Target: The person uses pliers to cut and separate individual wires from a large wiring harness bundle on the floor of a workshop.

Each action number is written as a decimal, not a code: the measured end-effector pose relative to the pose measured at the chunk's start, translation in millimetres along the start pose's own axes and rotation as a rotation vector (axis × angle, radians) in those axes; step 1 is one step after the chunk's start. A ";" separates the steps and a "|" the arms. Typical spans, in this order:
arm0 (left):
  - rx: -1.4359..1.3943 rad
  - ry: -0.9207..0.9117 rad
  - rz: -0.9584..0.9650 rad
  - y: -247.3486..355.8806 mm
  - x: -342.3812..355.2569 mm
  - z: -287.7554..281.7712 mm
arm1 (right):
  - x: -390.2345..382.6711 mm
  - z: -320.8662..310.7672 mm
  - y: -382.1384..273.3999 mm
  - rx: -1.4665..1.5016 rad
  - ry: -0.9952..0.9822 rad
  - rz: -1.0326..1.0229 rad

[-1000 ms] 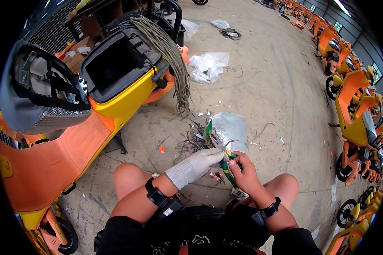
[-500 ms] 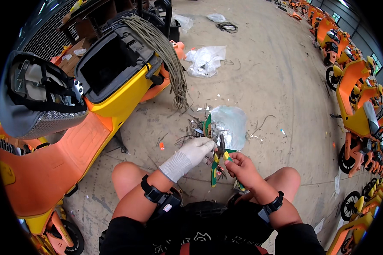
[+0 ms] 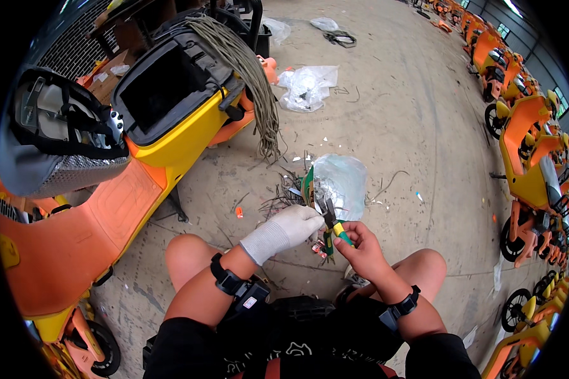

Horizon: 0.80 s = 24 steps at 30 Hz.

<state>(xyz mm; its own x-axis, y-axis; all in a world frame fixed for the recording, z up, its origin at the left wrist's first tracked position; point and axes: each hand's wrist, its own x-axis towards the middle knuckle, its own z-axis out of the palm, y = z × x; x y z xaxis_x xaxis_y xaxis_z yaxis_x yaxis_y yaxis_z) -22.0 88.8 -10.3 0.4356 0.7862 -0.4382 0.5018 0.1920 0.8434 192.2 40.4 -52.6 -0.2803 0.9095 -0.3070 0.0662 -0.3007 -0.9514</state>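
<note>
My bare right hand (image 3: 364,249) is closed round a pair of pliers (image 3: 342,234) with green and yellow handles and dark jaws. The jaws point up and left, right at the fingertips of my left hand (image 3: 292,227). That hand wears a white knit glove and is pinched closed; whatever lies between its fingers is too small or hidden to make out. Just beyond both hands, a clear plastic bag (image 3: 348,180) lies on the floor. Beside it is a pile of dark cut strips (image 3: 283,197), partly behind my gloved hand.
On my left stands a yellow and orange scooter (image 3: 189,155) with an open seat box and a bundle of cords (image 3: 237,69) draped over it. Another plastic bag (image 3: 308,87) lies farther off. Rows of similar scooters (image 3: 526,148) line the right side. Scraps litter the concrete floor.
The pliers' handles, spread wide before, have come closer together in my right hand. My left hand stays at the jaws, nearly unmoved.
</note>
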 end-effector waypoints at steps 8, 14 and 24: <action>-0.010 -0.013 0.021 -10.7 4.7 0.7 | 2.7 -1.8 1.9 0.038 -0.019 0.016; 0.080 -0.085 0.015 -8.3 4.0 2.4 | 1.9 -1.2 -4.2 -0.037 -0.030 0.096; 0.177 -0.168 0.066 -10.6 4.3 7.1 | 3.9 -2.1 9.3 -0.242 -0.027 -0.049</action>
<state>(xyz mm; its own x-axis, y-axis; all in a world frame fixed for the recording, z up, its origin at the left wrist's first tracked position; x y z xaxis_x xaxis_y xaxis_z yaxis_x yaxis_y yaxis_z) -20.1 86.0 -23.4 0.5825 0.6821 -0.4421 0.5845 0.0263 0.8109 193.7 41.7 -62.6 -0.3139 0.9124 -0.2627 0.2788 -0.1759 -0.9441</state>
